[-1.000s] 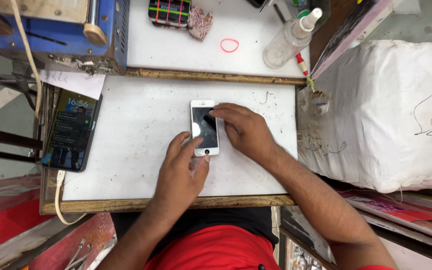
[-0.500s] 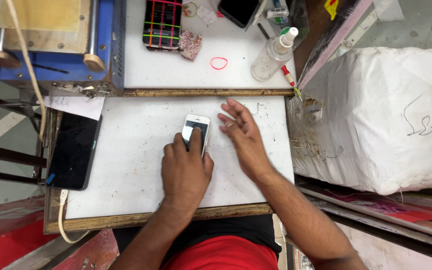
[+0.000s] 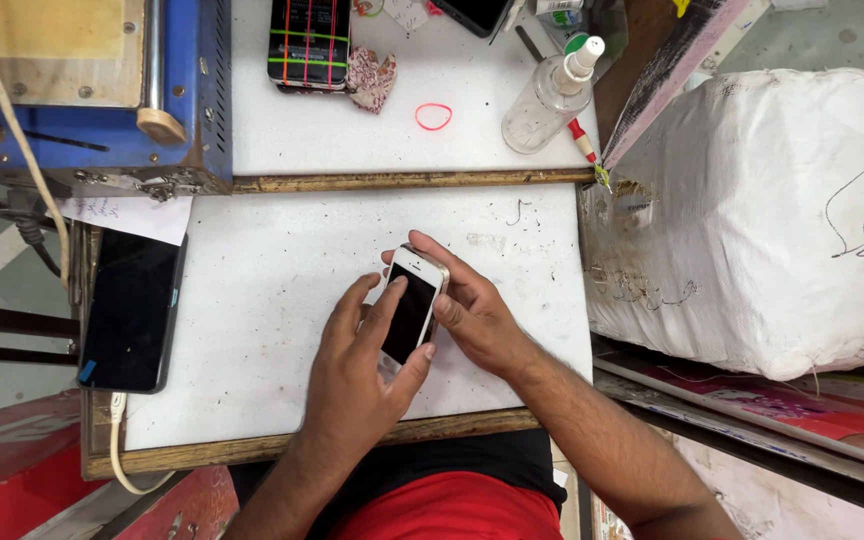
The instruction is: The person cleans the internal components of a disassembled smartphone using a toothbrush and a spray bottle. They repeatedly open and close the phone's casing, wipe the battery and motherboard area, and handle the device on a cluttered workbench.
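White smartphone (image 3: 412,312) gripped by both my hands.
My left hand (image 3: 357,385) fingers press its dark screen; my right hand (image 3: 472,312) clasps its right edge.

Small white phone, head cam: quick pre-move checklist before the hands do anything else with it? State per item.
1. Grip on both sides: ok. Left hand and right hand both grasp the small white phone.
2. Screen facing up: ok, dark glass visible, no crack visible at this size.
3. Phone flat on the white work board: cannot tell; it looks tilted, and the fingers hide its lower end.
4. Bare board around the phone: ok.
5. Nearby items apart: ok. The black tablet lies at the board's left edge, and the spray bottle and pink rubber band lie on the far surface.
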